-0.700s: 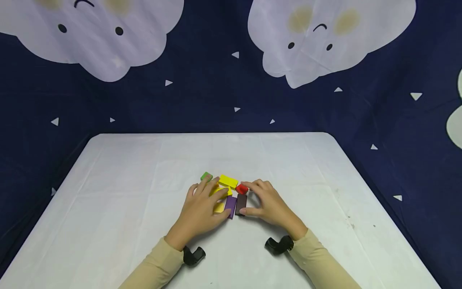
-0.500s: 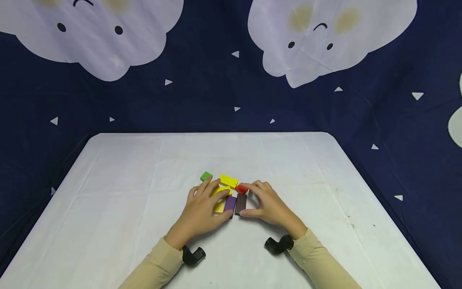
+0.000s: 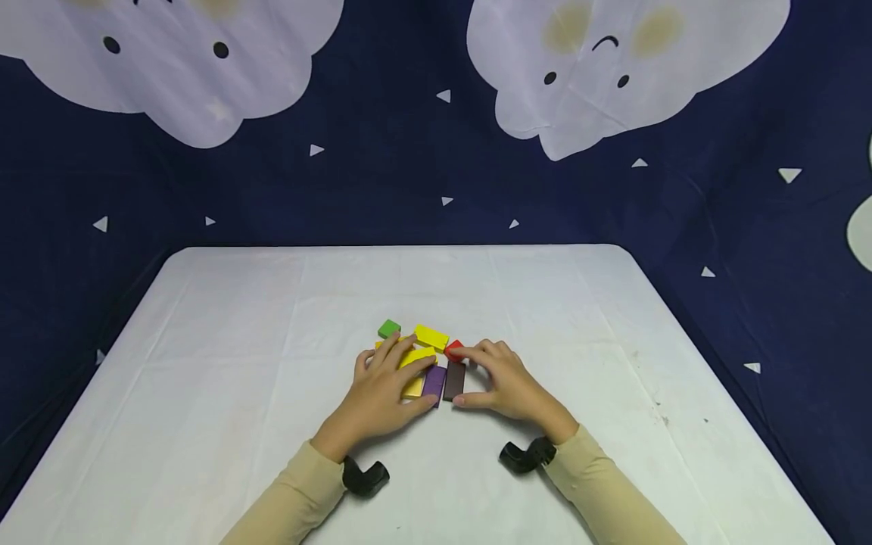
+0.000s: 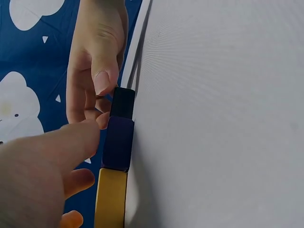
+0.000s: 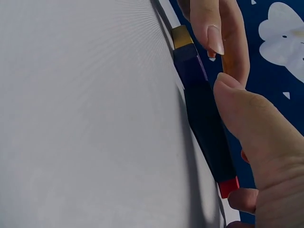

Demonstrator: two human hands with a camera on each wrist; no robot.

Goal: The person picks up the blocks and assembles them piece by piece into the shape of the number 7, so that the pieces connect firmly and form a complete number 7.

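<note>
In the head view, my left hand (image 3: 381,390) spreads its fingers over a cluster of small blocks on the table. Its thumb tip is at the near end of a purple block (image 3: 434,378), and its index fingertip overlaps a yellow block (image 3: 417,354). Another yellow block (image 3: 412,387) shows partly beneath that hand. Facing it, my right hand (image 3: 507,382) has its index fingertip against a red block (image 3: 453,347) and its thumb by the near end of a dark brown block (image 3: 454,381). Purple and dark brown blocks (image 4: 123,103) stand side by side in the left wrist view.
Beyond the left fingers lies a green block (image 3: 389,328), with a yellow block (image 3: 432,337) to its right. A white cloth covers the table (image 3: 225,393). Behind it hangs a dark blue curtain (image 3: 388,189) with clouds. Each wrist wears a black camera mount (image 3: 365,478).
The red block has shifted slightly left under the right index finger. The left fingers have drawn off the green block, which now shows fully. The head view has tilted slightly down.
</note>
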